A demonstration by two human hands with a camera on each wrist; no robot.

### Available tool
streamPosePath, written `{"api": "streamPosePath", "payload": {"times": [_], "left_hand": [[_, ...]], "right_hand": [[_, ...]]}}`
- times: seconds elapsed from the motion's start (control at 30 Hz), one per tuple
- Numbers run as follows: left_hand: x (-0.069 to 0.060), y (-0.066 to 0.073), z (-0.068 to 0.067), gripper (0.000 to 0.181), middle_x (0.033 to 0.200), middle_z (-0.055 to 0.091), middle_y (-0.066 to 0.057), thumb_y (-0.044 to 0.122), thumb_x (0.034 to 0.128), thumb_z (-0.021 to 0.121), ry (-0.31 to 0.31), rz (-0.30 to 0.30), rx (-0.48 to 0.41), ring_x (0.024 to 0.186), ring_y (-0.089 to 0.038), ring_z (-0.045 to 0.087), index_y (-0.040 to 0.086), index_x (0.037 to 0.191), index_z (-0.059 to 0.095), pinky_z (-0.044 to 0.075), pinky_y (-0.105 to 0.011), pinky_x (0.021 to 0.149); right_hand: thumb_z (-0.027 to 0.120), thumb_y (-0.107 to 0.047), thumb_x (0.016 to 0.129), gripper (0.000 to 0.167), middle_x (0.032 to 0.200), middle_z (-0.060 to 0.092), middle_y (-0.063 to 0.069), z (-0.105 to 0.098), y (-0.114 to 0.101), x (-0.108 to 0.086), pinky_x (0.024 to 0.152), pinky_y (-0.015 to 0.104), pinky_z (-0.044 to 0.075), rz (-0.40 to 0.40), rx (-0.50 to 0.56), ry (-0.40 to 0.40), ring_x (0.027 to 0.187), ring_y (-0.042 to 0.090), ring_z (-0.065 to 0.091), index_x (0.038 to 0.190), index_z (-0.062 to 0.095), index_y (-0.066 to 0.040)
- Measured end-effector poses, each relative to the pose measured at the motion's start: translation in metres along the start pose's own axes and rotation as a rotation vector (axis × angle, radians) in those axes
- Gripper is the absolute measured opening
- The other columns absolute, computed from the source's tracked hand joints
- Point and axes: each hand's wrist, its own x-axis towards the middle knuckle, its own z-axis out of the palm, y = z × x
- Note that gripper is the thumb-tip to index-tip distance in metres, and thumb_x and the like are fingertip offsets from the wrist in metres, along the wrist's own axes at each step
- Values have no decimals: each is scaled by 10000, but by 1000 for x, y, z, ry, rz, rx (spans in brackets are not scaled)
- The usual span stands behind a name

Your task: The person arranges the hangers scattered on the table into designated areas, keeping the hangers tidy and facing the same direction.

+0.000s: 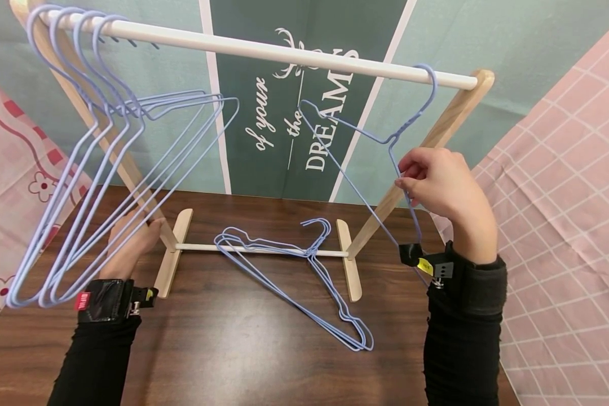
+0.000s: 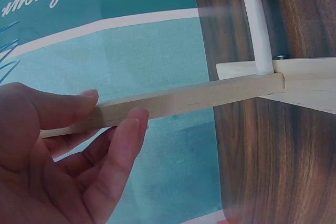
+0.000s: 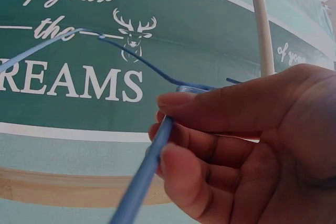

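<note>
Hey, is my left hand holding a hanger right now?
No, the left wrist view shows the left hand gripping a wooden post between thumb and fingers.

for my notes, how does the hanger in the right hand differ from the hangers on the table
The held hanger is upright, its hook at the upper rail; the table hangers lie on the table. The held hanger is single, pinched by the right hand; the table hangers overlap in a pile, untouched. Both are light blue.
</note>
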Motion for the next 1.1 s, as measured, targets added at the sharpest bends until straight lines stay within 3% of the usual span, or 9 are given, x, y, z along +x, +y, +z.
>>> {"api": "streamPosePath", "payload": {"times": [0.23, 0.73, 0.9, 1.1], "left_hand": [[0, -1, 3, 307, 787, 554, -301, 258, 895, 533, 52, 2, -47, 703, -439, 543, -37, 818, 502, 392, -437, 551], [-1, -1, 1, 321, 782, 556, -284, 281, 913, 499, 27, 11, -3, 702, -429, 544, -32, 846, 525, 391, -448, 554], [-1, 0, 2, 328, 858, 549, -344, 266, 901, 517, 41, 4, -20, 761, -482, 540, -62, 892, 518, 402, -480, 581], [0, -1, 3, 314, 832, 552, -340, 250, 892, 534, 56, 0, -36, 727, -467, 545, -63, 867, 515, 401, -461, 559]], "right_hand": [[607, -49, 828, 112, 712, 615, 115, -4, 6, -2, 483, 235, 417, 25, 10, 8, 474, 161, 565, 903, 586, 32], [605, -35, 829, 113, 685, 603, 73, -14, 27, -10, 503, 226, 393, 74, -27, -15, 487, 144, 561, 924, 582, 21], [598, -69, 851, 134, 699, 607, 52, -17, 31, -12, 510, 219, 400, 80, -44, -35, 488, 120, 564, 947, 578, 22], [603, -82, 850, 146, 708, 617, 39, -18, 31, -13, 513, 211, 408, 87, -44, -27, 485, 108, 570, 955, 587, 18]]}}
